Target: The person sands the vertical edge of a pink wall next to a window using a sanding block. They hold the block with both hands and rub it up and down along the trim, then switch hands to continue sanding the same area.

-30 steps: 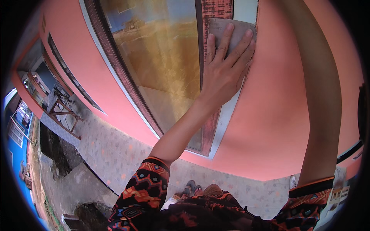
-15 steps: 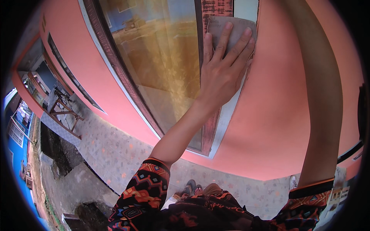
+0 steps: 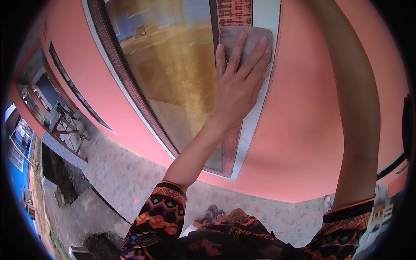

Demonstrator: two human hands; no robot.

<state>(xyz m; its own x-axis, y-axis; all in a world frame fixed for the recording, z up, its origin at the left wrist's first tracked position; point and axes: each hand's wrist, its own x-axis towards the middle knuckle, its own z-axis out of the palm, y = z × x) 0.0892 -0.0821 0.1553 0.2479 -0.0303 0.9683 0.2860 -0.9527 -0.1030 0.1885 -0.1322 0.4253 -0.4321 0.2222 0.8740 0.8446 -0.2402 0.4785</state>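
Observation:
My left hand lies with its fingers stretched over a grey-brown sheet of sandpaper, holding it flat against the window frame. Under and around it runs the frame's right upright, with worn dark and reddish paint and a pale white-blue strip along its outer side. The thumb is mostly hidden. My right arm reaches up along the pink wall and leaves the picture at the top, so the right hand is out of sight. Left of the sandpaper is the window pane, with a yellowish curtain and reflections in it.
The pink wall extends on both sides of the window. Below lies a speckled tiled walkway, with my sandalled foot on it. A wooden trestle stands farther along at left, beside a lower concrete ditch.
My left hand and the sandpaper have slid slightly down the frame. The whole view has shifted a little, so the window sits farther left. The right arm stays raised.

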